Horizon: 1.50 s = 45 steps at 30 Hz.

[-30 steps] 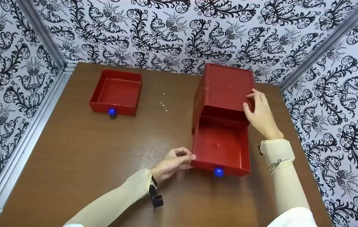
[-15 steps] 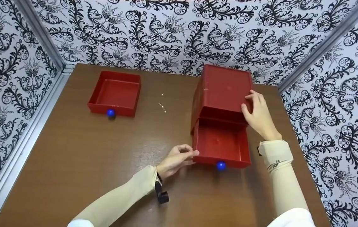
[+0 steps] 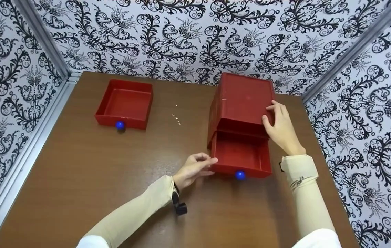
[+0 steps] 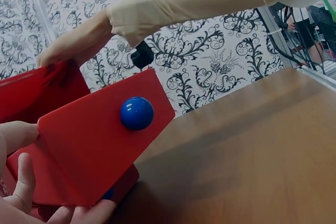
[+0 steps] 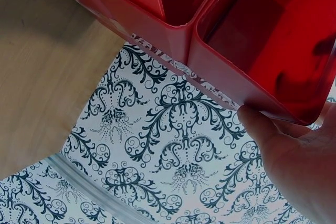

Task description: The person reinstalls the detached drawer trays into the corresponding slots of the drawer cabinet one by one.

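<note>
A red drawer cabinet [image 3: 247, 98] stands at the back right, its upper slot hollow at the front. From below that slot juts a red drawer [image 3: 238, 151] with a blue knob [image 3: 239, 175]. My left hand [image 3: 195, 168] pinches the drawer's front left corner; in the left wrist view its thumb lies at the upper edge and fingertips come round underneath. My right hand [image 3: 282, 129] grips the cabinet's top right edge, thumb at the front. The right wrist view shows the thumb at the hollow slot's wall [image 5: 236, 77].
A second red drawer [image 3: 126, 103] with a blue knob [image 3: 120, 125] sits at the back left of the brown table [image 3: 112, 165]. Small pale specks [image 3: 176, 119] lie between it and the cabinet. Patterned walls [image 3: 167, 38] enclose the back and sides.
The drawer has slid further back into the cabinet, my left hand moving along with its corner. The right hand keeps its grip on the cabinet. The head view has shifted slightly.
</note>
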Each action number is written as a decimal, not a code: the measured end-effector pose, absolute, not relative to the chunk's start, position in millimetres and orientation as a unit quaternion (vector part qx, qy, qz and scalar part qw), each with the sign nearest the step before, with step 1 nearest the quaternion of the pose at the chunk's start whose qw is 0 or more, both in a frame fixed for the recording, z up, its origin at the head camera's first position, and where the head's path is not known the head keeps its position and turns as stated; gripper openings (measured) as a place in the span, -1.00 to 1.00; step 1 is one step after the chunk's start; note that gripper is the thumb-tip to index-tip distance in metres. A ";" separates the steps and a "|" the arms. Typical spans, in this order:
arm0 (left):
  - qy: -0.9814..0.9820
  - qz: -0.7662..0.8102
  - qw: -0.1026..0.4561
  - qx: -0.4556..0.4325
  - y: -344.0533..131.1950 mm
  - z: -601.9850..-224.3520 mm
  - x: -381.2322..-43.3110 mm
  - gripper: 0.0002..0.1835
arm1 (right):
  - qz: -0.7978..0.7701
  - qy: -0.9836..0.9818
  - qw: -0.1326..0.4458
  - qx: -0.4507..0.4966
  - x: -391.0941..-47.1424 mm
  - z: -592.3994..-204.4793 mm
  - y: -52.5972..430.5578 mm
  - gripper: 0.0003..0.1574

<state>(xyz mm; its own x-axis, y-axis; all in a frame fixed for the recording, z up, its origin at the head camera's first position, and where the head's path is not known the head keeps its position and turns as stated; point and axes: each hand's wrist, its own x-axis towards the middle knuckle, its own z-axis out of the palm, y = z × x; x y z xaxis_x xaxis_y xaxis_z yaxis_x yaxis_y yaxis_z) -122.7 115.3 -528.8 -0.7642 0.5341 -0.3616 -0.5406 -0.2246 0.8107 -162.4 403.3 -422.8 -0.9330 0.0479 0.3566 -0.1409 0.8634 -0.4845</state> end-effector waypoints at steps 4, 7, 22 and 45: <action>0.528 0.777 0.344 -0.008 116.9 -528.7 -126.9 -0.76 | 0.263 -0.948 0.179 0.023 -162.0 -423.1 403.8 -0.58; 0.519 0.785 0.339 -0.008 119.4 -528.4 -130.4 -0.78 | 0.263 -0.948 0.180 0.023 -162.1 -423.3 404.3 -0.58; 0.487 0.814 0.318 0.004 125.9 -525.3 -137.6 -0.78 | 0.258 -0.950 0.177 0.024 -161.1 -422.9 403.4 -0.58; 0.498 0.823 0.272 0.013 133.5 -525.0 -151.0 -0.59 | 0.259 -0.948 0.184 0.028 -163.0 -423.8 404.0 -0.59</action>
<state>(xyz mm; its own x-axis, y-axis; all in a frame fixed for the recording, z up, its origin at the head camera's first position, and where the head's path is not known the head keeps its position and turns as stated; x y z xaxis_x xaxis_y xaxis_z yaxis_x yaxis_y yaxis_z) -151.0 133.5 -525.0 -0.8513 0.4617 -0.2492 -0.4349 -0.3555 0.8273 -163.0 404.0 -423.8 -0.9309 0.0427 0.3628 -0.1478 0.8642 -0.4810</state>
